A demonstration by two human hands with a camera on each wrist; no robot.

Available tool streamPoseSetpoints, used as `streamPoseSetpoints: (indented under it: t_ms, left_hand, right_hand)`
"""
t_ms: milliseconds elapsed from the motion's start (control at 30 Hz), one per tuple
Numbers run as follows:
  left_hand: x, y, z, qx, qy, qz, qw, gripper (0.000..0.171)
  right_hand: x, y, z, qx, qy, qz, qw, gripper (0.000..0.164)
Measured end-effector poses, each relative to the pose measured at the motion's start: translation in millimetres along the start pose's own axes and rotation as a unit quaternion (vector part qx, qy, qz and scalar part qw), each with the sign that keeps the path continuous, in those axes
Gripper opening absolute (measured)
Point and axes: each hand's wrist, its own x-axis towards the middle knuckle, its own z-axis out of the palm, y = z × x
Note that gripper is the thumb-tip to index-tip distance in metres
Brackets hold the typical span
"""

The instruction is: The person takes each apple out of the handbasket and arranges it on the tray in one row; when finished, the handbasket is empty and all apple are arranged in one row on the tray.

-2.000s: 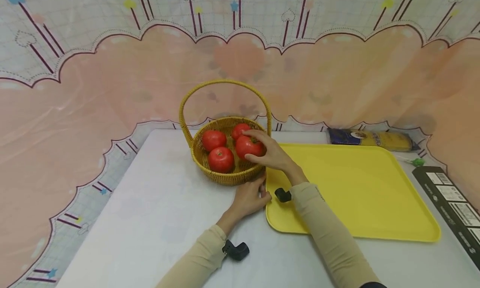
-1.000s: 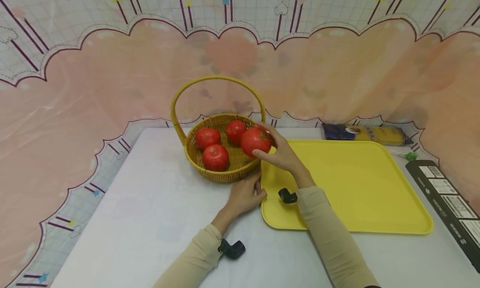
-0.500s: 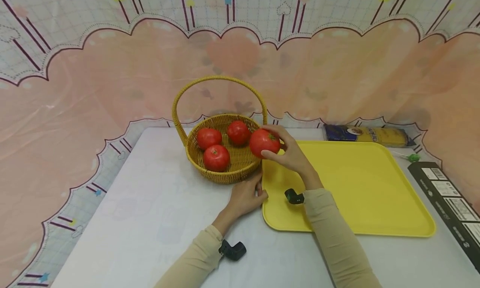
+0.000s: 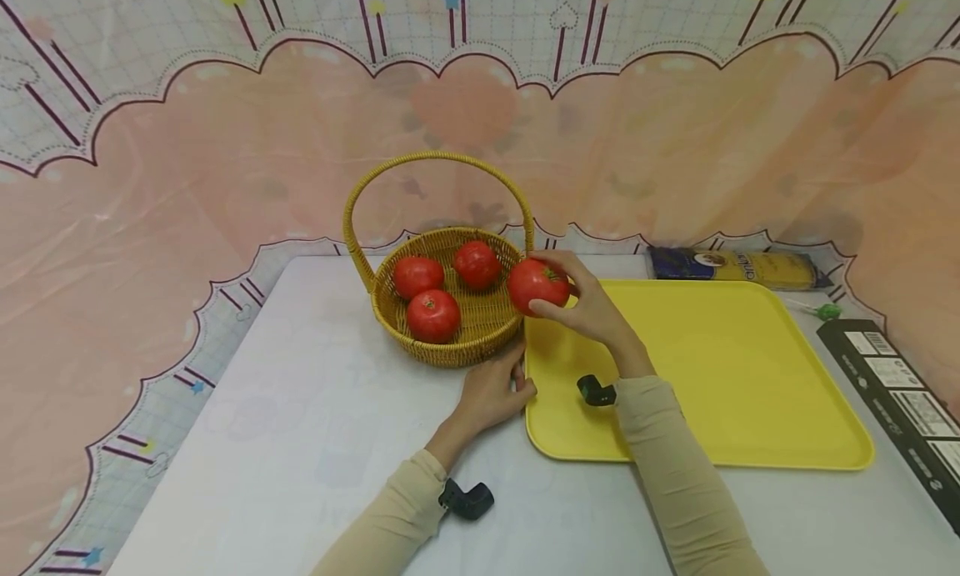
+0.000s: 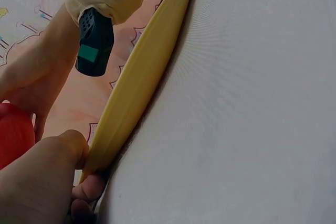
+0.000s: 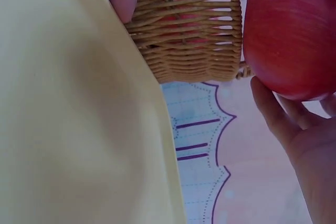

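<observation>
My right hand [image 4: 590, 303] grips a red tomato [image 4: 537, 288] between thumb and fingers, above the left end of the yellow tray [image 4: 720, 376] and beside the basket rim. In the right wrist view the tomato [image 6: 294, 35] is up off the tray, apart from the wicker. My left hand [image 4: 491, 390] is low at the tray's left edge, by the foot of the yellow wicker basket [image 4: 450, 355]. In the left wrist view its thumb and fingers pinch the tray's rim [image 5: 131, 98]. Inside the basket lie three more tomatoes [image 4: 433, 316].
A tall arched handle [image 4: 438, 155] rises over the basket. Behind the tray lies a yellow and blue pasta packet [image 4: 735, 267]. A green lollipop [image 4: 828, 312] and a long black box [image 4: 892, 401] are to the right. A patterned cloth hangs behind the white table [image 4: 300, 409].
My right hand has lifted the tomato out of the basket and carried it right, past the rim to above the tray. The left hand has stayed at the tray's edge.
</observation>
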Motion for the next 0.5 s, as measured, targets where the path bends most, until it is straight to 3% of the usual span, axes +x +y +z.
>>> streamPoseSetpoints:
  t_ms: [267,500]
  left_hand:
    - [-0.4,-0.4,-0.1,0.005,0.006,0.005,1.0000,0.056]
    - [-0.2,-2.6,1.8,0.007,0.008,0.008,0.9999,0.060]
  right_hand:
    - [-0.2,-1.2,-5.8,-0.024,-0.020,0.036,0.999,0.058]
    - [3.6,26.0,-8.9,-0.037,-0.012,0.044,0.998,0.059]
